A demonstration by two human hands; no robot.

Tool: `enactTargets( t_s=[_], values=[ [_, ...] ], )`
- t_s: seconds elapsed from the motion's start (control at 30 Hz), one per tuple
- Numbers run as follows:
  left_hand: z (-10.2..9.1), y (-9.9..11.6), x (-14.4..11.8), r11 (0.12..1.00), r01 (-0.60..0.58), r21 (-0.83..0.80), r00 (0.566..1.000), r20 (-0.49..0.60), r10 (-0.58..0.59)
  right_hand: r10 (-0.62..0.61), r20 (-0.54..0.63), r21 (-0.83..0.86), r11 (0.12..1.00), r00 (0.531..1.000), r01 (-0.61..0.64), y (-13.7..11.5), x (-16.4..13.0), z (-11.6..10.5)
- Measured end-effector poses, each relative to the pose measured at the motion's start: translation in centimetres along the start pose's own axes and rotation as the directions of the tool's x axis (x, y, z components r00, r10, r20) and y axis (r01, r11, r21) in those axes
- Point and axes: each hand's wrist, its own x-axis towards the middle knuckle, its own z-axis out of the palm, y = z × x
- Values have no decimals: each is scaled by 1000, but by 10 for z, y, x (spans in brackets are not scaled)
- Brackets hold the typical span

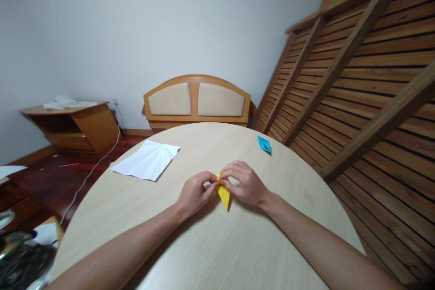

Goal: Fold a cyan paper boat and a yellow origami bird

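Note:
A small piece of folded yellow paper [224, 196] is pinched between both hands over the middle of the round table. My left hand [197, 191] grips its upper left edge with thumb and forefinger. From the other side, my right hand [245, 184] pinches the upper right part, fingers curled over it. One pointed end hangs down towards me, and a small tip shows above the fingertips. My fingers hide the folds in between.
The pale round table [190, 253] bears a creased white paper sheet [147, 160] at left and a folded blue paper piece [264, 144] at the back right. Wooden slats [340, 113] lean along the right. A headboard [197, 99] stands behind; a cable [89, 176] crosses the floor.

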Motion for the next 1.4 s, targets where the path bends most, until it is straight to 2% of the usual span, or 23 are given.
enactTargets(
  t_s=[0.2,0.37,0.6,0.77,1.23,1.4],
  values=[
    [0,0,0,1000,-7,1,1000,1,7,133,-80,136,983,988,-122,-3,-1,7],
    [0,4,-1,1000,-8,-21,1000,-8,7,249,-97,190,955,964,-228,-7,0,9],
    [-2,7,-1,998,0,-61,997,-74,-4,303,-75,249,928,950,-277,-6,-1,10],
    [-2,7,-1,998,-17,-62,997,-81,12,348,-63,322,894,936,-311,-4,-3,11],
    [1,1,-2,999,25,22,994,-109,-22,380,-29,351,870,924,-347,-8,0,10],
    [1,0,-1,999,23,40,993,-118,-19,295,-12,381,885,956,-268,-2,0,4]
  ],
)
